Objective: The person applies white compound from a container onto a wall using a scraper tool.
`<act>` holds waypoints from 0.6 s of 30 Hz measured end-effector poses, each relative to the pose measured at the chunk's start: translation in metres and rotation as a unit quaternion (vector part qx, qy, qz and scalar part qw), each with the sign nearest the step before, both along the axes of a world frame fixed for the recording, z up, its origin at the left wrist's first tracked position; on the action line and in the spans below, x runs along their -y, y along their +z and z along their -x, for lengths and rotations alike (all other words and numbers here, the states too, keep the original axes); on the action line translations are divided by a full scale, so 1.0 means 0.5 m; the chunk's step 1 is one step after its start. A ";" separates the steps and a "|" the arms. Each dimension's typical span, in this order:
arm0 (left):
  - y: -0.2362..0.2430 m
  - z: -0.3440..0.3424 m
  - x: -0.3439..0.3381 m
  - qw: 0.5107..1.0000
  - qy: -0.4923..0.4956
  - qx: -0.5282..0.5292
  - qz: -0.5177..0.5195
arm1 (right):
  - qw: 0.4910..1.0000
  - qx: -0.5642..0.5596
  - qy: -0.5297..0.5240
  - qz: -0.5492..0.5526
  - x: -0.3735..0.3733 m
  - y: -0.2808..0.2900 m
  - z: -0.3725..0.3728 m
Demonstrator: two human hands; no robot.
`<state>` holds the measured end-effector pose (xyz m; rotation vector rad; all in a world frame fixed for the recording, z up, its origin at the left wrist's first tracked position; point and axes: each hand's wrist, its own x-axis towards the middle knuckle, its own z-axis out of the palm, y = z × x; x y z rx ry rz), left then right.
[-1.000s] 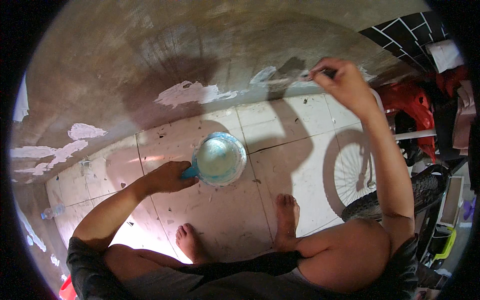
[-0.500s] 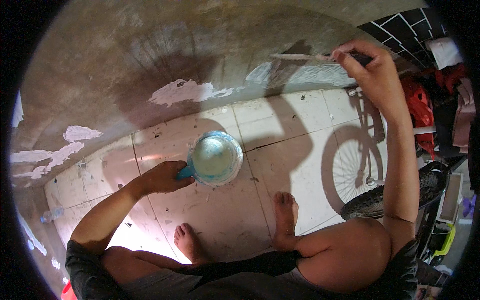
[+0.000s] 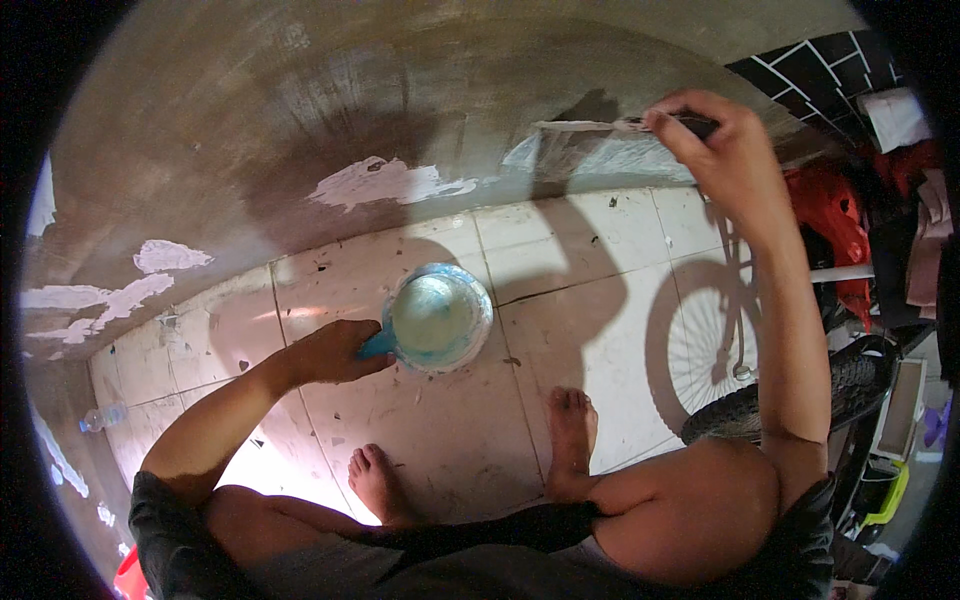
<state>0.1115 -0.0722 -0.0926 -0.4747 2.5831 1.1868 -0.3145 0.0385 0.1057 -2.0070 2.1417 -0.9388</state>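
Observation:
My left hand (image 3: 335, 352) is closed round the handle of a blue plastic dipper (image 3: 484, 322), held above the floor. Whitish paste fills the dipper's bowl and smears its rim. Up at the wall, my right hand (image 3: 722, 155) grips a putty knife (image 3: 590, 126), whose long, thin edge lies at the top of a freshly smeared pale strip (image 3: 610, 155). My fingers hide most of the knife's handle. The brownish-grey wall (image 3: 240, 120) also carries rough white patches (image 3: 385, 183) low down, near the floor.
A bicycle tyre (image 3: 835, 395) stands by my right knee, its wheel's shadow on the pale tiled floor (image 3: 430, 430). Red bags (image 3: 835, 225) and cloths hang at the right. A clear bottle (image 3: 103, 418) lies at far left, and a red object (image 3: 130, 577) shows at lower left.
My right hand and the putty knife have shifted a little left and down along the wall. My left hand keeps the dipper nearly in place.

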 end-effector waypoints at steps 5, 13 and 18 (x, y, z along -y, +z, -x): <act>0.057 0.031 0.001 0.981 0.066 0.153 -0.100 | 0.986 0.012 -0.017 -0.165 0.000 -0.057 -0.024; 0.050 0.031 -0.002 0.980 0.066 0.159 -0.096 | 0.999 0.025 -0.008 -0.045 0.039 -0.134 -0.047; 0.036 0.016 0.001 0.980 0.061 0.162 -0.096 | 0.998 -0.007 -0.054 -0.045 0.033 -0.016 -0.061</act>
